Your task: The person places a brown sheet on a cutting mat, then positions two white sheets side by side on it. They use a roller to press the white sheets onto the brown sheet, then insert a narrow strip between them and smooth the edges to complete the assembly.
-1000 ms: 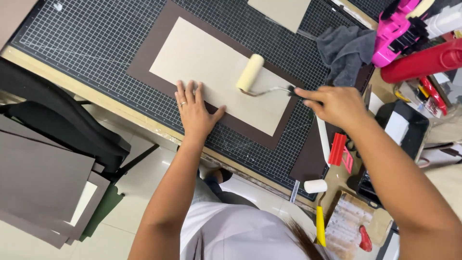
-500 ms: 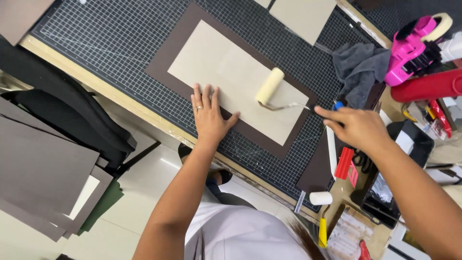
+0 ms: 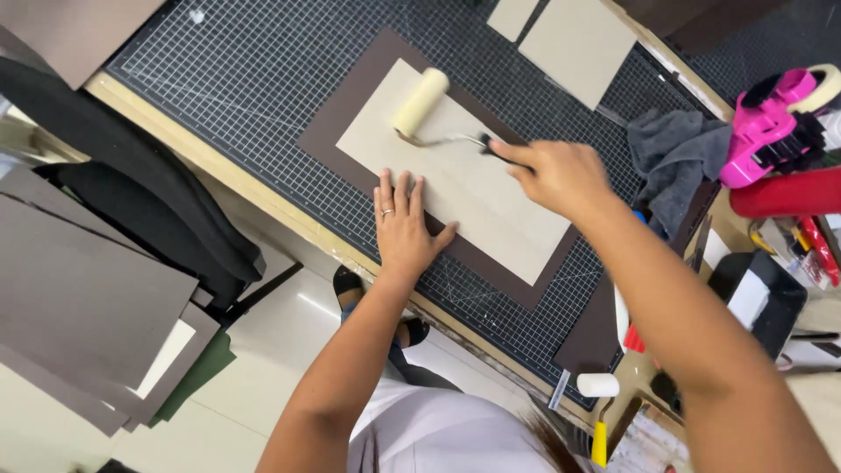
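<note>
- A stack of brown boards (image 3: 79, 307) is seen at the near left, beside a black chair (image 3: 131, 193).
- The left hand (image 3: 405, 226) is laid flat, fingers (image 3: 399, 191) spread open, on the near edge of the beige sheet (image 3: 473, 188) and the dark brown board (image 3: 350, 114) under it; nothing is gripped.
- The beige sheet is centred on the brown board, which lies on the gridded cutting mat (image 3: 228, 79) covering the worktop.
- The right hand (image 3: 556, 175) is closed around the dark handle of a cream roller (image 3: 420, 101), whose drum is pressed on the far left end of the beige sheet.
- Farther right, a grey cloth (image 3: 674, 158) is crumpled on the mat, and a pink tape dispenser (image 3: 771, 123) stands just beyond it.
- Two more beige sheets (image 3: 578, 44) lie at the far edge.
</note>
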